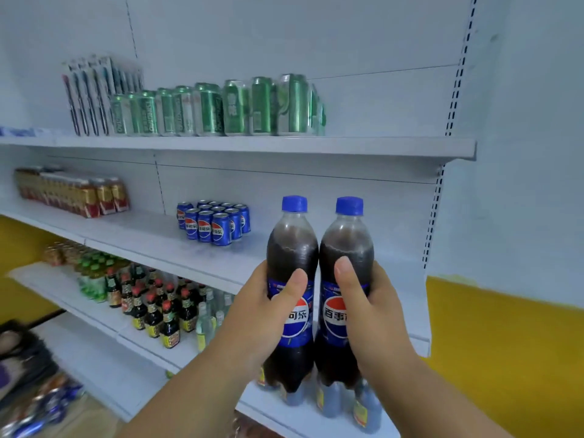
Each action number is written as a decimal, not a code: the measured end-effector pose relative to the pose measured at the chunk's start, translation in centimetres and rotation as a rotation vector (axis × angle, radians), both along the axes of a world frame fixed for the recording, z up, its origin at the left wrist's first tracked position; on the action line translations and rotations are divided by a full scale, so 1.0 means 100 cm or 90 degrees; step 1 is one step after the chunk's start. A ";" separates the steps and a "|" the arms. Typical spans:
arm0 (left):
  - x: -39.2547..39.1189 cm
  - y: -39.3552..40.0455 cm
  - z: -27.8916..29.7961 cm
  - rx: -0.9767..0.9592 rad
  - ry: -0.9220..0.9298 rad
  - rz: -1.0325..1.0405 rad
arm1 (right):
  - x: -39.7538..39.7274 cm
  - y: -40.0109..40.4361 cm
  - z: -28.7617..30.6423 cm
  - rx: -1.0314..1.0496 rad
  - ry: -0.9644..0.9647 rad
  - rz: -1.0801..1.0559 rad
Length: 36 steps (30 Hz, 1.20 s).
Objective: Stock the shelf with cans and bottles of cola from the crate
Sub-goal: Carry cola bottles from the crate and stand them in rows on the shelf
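Each hand grips one upright cola bottle, left hand on the left bottle, right hand on the right bottle, thumbs hiding the labels, bottles touching before the middle shelf. Blue cola cans stand there; bottom-left items are blurred.

Blue label of the left dark plastic cola bottle: Pepsi globe, "可乐". Right bottle's label: "百事". Blue aluminium cans: same globe, "可乐". Green cans: lettering unreadable.
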State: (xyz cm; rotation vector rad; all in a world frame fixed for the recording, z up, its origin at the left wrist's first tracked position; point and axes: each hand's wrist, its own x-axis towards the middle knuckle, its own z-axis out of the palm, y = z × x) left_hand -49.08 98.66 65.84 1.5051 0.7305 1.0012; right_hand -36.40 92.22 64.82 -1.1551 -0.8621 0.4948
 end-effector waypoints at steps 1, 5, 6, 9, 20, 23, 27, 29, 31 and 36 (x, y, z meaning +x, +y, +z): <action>0.007 0.014 -0.001 -0.006 -0.010 0.012 | 0.006 0.017 -0.001 0.002 0.005 0.002; 0.031 0.066 -0.009 0.000 -0.041 0.111 | 0.020 0.086 -0.007 -0.005 0.015 -0.017; 0.034 0.079 -0.009 0.001 -0.056 0.132 | 0.021 0.102 -0.009 -0.006 0.011 -0.027; 0.041 0.126 -0.013 -0.009 -0.091 0.163 | 0.021 0.152 -0.017 -0.009 -0.003 -0.067; 0.074 0.302 -0.055 -0.020 -0.076 0.046 | 0.030 0.298 -0.048 -0.074 -0.031 -0.245; 0.087 0.336 -0.064 -0.003 -0.084 0.012 | 0.033 0.323 -0.054 -0.081 -0.020 -0.308; 0.103 0.364 -0.077 -0.014 -0.090 -0.018 | 0.039 0.347 -0.067 -0.073 -0.009 -0.350; 0.109 0.375 -0.081 -0.020 -0.098 -0.013 | 0.044 0.359 -0.072 -0.072 -0.022 -0.367; 0.114 0.385 -0.084 -0.026 -0.111 -0.005 | 0.048 0.370 -0.075 -0.069 -0.032 -0.381; 0.131 0.407 -0.095 0.014 -0.126 -0.001 | 0.065 0.395 -0.079 -0.068 -0.036 -0.401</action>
